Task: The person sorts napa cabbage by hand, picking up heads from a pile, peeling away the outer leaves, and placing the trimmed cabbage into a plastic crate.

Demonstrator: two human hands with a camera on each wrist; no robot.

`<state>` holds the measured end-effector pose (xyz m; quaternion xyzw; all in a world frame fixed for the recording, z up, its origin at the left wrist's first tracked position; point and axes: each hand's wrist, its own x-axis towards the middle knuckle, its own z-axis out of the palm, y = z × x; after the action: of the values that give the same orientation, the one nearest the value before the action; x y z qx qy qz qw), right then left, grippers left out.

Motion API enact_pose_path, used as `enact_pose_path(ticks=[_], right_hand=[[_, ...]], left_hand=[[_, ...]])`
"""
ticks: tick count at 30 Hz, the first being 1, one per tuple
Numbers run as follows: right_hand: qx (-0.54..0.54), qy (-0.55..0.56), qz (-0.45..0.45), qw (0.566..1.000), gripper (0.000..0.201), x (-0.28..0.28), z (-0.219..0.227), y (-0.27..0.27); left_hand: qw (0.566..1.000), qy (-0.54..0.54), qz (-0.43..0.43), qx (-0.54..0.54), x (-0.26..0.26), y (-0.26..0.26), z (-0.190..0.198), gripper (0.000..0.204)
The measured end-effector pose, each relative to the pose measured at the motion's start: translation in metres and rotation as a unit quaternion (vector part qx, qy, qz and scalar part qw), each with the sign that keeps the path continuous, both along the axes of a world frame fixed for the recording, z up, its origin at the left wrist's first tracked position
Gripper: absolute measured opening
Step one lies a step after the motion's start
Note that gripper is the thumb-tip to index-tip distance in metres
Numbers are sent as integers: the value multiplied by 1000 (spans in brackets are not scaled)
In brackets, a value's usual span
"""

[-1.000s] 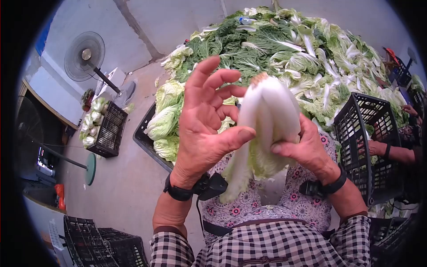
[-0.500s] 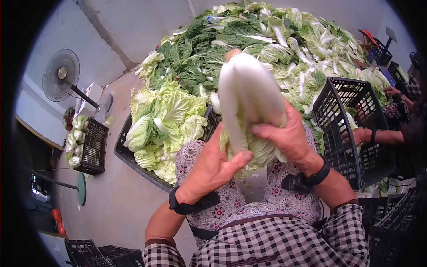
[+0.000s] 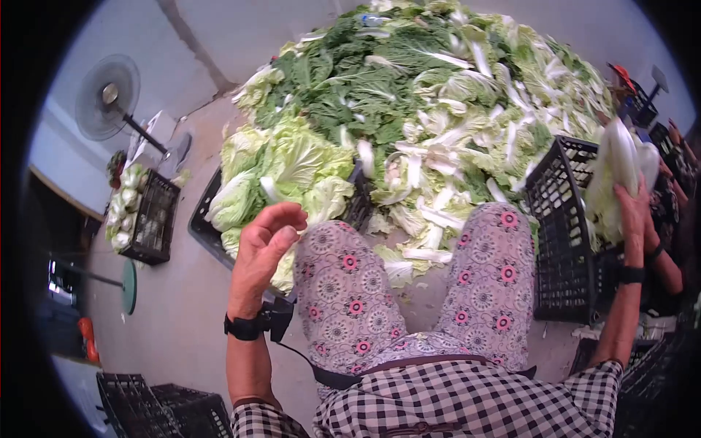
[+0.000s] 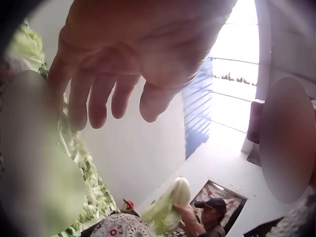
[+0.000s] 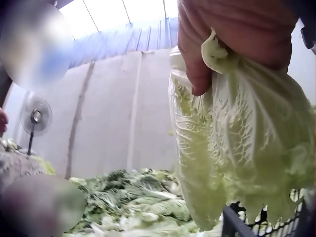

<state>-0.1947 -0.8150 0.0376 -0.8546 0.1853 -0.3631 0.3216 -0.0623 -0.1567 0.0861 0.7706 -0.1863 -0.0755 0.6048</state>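
My right hand (image 3: 632,208) grips a napa cabbage (image 3: 617,164) by its leafy part, white base upward, at the black plastic crate (image 3: 562,226) on the right. From the right wrist, the pale crinkled leaves (image 5: 252,128) hang below the hand (image 5: 237,34), overlapping the crate's rim (image 5: 234,224). My left hand (image 3: 264,244) is raised beside the left knee with fingers loosely bent and nothing in them. Its palm and hanging fingers (image 4: 123,59) fill the top of the left wrist view. Nearest to it stands a dark crate (image 3: 212,235) heaped with cabbages (image 3: 292,171).
A large pile of cabbage leaves (image 3: 438,95) lies ahead against the wall. At the left are a standing fan (image 3: 109,95), a crate (image 3: 153,219) with cabbages and a green round base (image 3: 129,287). More black crates (image 3: 161,405) sit lower left. Another person's arm (image 3: 664,266) is at the right.
The cabbage has gone from in front of my lap to the right crate in my right hand. My left hand, earlier near the cabbage, has drawn away to the left and is empty.
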Motion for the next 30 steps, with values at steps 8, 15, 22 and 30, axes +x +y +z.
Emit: enact_pose_path(ticks=[8, 15, 22, 30], right_hand=[[30, 76, 23, 996, 63, -19, -65, -24], [161, 328, 151, 918, 68, -14, -94, -59], [157, 220, 128, 954, 59, 4, -26, 7], [131, 237, 100, 958, 63, 33, 5, 64]], left_hand=[[973, -11, 228, -26, 31, 108, -13, 41], [957, -10, 266, 116, 61, 144, -63, 40], [856, -156, 368, 327, 116, 209, -119, 45], [829, -123, 281, 468, 120, 211, -138, 37]])
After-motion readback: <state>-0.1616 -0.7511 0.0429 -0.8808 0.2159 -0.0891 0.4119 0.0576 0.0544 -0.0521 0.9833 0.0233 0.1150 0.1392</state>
